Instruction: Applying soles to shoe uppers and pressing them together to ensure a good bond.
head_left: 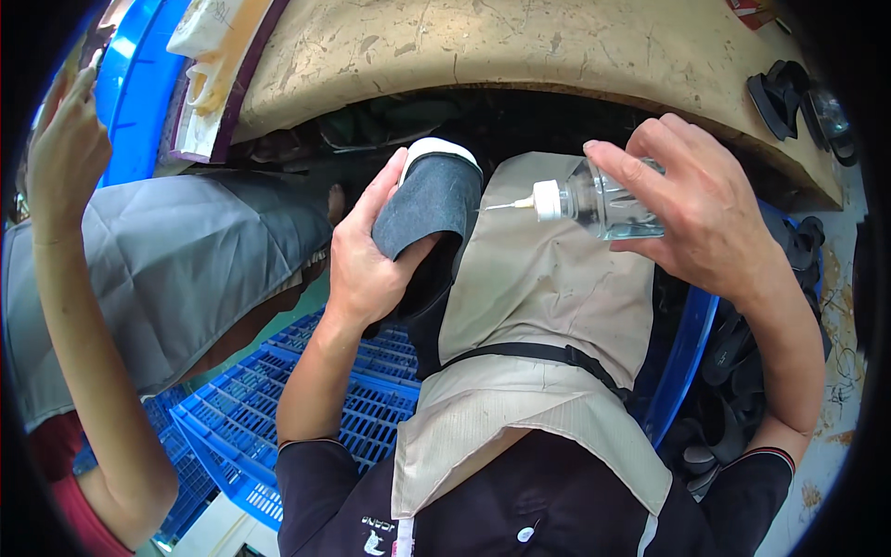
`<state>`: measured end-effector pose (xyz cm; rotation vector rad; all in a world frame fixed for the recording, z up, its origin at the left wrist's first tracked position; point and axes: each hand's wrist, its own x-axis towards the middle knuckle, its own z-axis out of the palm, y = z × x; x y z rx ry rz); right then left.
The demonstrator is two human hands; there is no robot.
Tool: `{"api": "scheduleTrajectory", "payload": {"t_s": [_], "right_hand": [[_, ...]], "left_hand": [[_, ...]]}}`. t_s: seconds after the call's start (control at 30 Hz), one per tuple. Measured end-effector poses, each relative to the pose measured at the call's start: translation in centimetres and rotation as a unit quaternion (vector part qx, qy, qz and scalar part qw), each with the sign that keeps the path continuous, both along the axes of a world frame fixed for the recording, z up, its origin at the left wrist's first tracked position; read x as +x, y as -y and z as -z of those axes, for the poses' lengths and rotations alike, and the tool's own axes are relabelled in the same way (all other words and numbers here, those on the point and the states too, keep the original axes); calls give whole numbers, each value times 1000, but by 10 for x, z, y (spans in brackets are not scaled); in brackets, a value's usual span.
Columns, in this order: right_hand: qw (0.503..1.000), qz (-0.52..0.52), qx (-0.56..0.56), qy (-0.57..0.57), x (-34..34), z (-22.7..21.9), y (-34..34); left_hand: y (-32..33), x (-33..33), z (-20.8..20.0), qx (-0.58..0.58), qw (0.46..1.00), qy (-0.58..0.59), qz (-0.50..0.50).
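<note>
My left hand (364, 269) is closed around a slipper-like piece of footwear (429, 200) with a dark grey upper and a white rim at its far end. Its lower part is hidden by my fingers and in shadow. In my right hand (698, 206), a clear squeeze bottle (589, 202) lies on its side, gripped between thumb and fingers. The bottle has a white cap and a thin needle tip, which points left at the grey upper's right edge. Whether the tip touches it I cannot tell. Some clear liquid shows inside the bottle.
Ahead stands a worn tan table (520, 42), with black sandals (778, 97) at its right end. A blue plastic crate (297, 385) is at lower left; dark footwear (733, 362) is piled at right. Another person's hand (70, 153) is raised at far left, above a grey apron (158, 269).
</note>
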<state>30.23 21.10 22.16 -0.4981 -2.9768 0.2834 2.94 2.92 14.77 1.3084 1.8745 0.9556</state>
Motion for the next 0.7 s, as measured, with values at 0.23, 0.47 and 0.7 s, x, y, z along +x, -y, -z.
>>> {"api": "scheduleTrajectory", "payload": {"t_s": [0.23, 0.47, 0.7], "right_hand": [[1000, 2, 7, 6, -5, -4, 2], [1000, 2, 13, 17, -14, -7, 8], [1000, 4, 16, 17, -27, -5, 14]], "left_hand": [[6, -6, 3, -1, 999, -36, 9], [7, -12, -4, -12, 993, -114, 42], [9, -22, 3, 11, 983, -172, 59]]}}
